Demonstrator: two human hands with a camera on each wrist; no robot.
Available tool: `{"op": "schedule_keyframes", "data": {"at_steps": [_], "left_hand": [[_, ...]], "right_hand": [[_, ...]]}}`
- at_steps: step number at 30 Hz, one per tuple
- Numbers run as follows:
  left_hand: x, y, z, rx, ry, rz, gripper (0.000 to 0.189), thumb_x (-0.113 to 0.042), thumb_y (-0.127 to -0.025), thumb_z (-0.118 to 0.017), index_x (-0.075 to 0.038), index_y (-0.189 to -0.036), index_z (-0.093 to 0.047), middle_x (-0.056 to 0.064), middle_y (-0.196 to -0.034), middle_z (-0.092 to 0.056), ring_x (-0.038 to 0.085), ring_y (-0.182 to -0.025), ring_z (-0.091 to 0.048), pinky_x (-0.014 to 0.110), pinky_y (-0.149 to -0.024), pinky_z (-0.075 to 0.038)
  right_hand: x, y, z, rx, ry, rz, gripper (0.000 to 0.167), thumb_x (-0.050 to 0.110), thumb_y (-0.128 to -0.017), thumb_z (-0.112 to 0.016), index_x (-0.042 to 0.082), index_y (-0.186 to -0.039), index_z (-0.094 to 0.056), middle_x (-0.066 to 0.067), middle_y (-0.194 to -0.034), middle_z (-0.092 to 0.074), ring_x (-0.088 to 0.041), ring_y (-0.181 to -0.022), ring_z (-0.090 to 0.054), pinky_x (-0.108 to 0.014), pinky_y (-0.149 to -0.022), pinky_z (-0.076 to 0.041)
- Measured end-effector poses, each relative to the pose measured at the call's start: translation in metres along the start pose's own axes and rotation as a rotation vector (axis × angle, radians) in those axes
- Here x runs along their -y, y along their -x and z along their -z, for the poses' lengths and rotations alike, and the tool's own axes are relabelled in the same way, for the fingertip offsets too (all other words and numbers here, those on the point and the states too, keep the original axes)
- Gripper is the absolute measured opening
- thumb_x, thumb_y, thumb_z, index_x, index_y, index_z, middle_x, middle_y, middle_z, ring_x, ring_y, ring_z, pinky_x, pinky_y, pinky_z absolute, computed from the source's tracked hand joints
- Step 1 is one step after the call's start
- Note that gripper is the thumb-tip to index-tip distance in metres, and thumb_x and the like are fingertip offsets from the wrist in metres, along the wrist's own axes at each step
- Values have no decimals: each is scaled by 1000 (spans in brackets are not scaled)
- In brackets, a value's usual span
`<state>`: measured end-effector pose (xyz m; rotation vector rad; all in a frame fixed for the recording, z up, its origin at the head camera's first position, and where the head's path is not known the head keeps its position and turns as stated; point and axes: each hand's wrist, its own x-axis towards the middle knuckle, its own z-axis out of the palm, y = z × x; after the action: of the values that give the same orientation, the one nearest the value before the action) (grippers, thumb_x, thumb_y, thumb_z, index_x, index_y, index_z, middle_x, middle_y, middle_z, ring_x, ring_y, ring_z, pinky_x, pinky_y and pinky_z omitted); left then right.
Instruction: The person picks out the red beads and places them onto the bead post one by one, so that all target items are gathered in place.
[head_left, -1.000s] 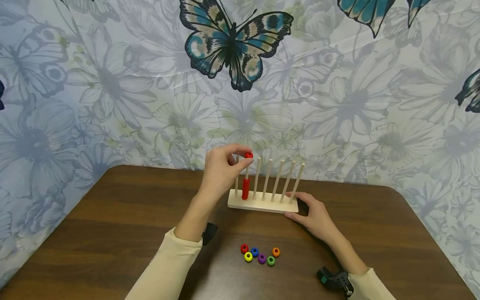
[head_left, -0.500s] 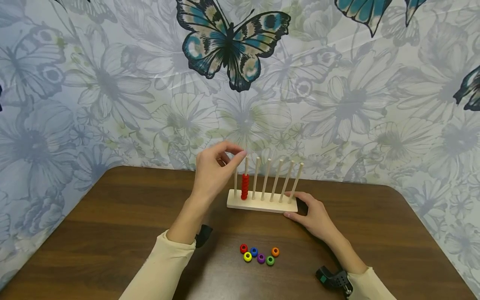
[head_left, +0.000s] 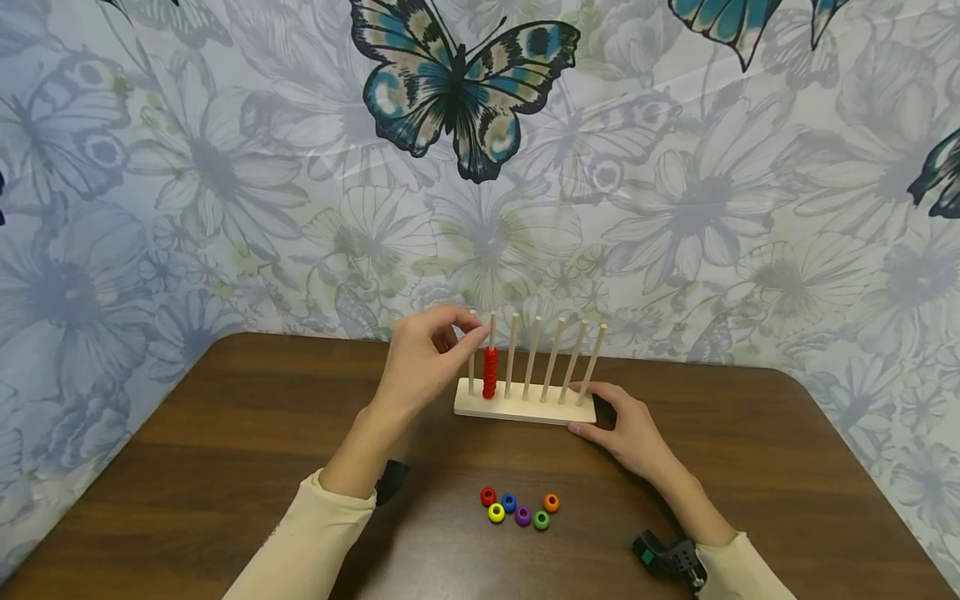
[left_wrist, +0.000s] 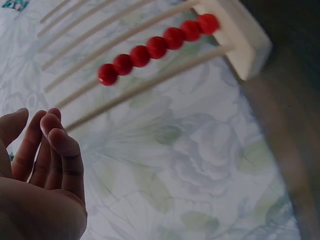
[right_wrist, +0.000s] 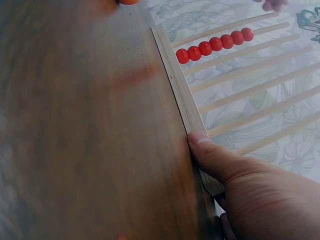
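Note:
A pale wooden peg stand (head_left: 525, 411) with several upright pegs stands near the table's far edge. Red beads (head_left: 490, 373) are stacked on its second peg from the left; the other pegs are bare. My left hand (head_left: 423, 358) is beside the tops of the two leftmost pegs. In the left wrist view its fingers (left_wrist: 72, 165) are loosely bent, the thumb is apart from them, and nothing is between them. My right hand (head_left: 626, 427) grips the right end of the base, its thumb (right_wrist: 215, 155) along the front edge and the fingers behind, mostly hidden.
Loose beads lie on the brown table (head_left: 247, 450) in front of the stand: red (head_left: 488, 497), blue (head_left: 508, 502), yellow bead (head_left: 496, 512), purple bead (head_left: 522, 517), green bead (head_left: 542, 521) and orange bead (head_left: 552, 502). A butterfly-patterned backdrop (head_left: 675, 275) rises behind.
The red bead my left hand pinched at the second peg's top was let go and joined the stack. That hand then moved left and slightly down. The right hand kept its grip.

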<state>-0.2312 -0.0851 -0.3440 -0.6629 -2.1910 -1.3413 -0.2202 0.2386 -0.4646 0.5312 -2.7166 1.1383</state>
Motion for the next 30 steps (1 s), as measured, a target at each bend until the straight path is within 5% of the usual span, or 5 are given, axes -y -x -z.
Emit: {"op": "schedule_keyframes", "data": {"at_steps": [10,22,30], "left_hand": [[15,12,12,99,-14,23,6,-22,-93,-82,-15,-93,-81,-6,-77,-73,13,-56,-58,25,-52,-47],[27,28,-1,352,-84,1,8,-17,-92,-83,-22,-88,-78,-11,-74,-68,10,-55,-53,24,-52,-43],[30,34,-10,571,-77,52,7,-17,-91,-84,-21,-89,-78,-13,-77,-70,6,-63,-58,22,-57,-47]], "right_hand": [[0,1,0,0,0,-1,59,33,-89,-86,20,-142,-65,-9,-145,-64,-40,-141,-53,-65,-114,-40],[-1,0,0,0,1,4,59,34,-89,-86,19,-142,-65,-8,-144,-65,-39,-140,-54,-65,-114,-40],[-1,0,0,2,3,12,58,34,-89,-86,19,-142,-65,-8,-145,-64,-38,-140,-54,-64,-114,-40]]}}
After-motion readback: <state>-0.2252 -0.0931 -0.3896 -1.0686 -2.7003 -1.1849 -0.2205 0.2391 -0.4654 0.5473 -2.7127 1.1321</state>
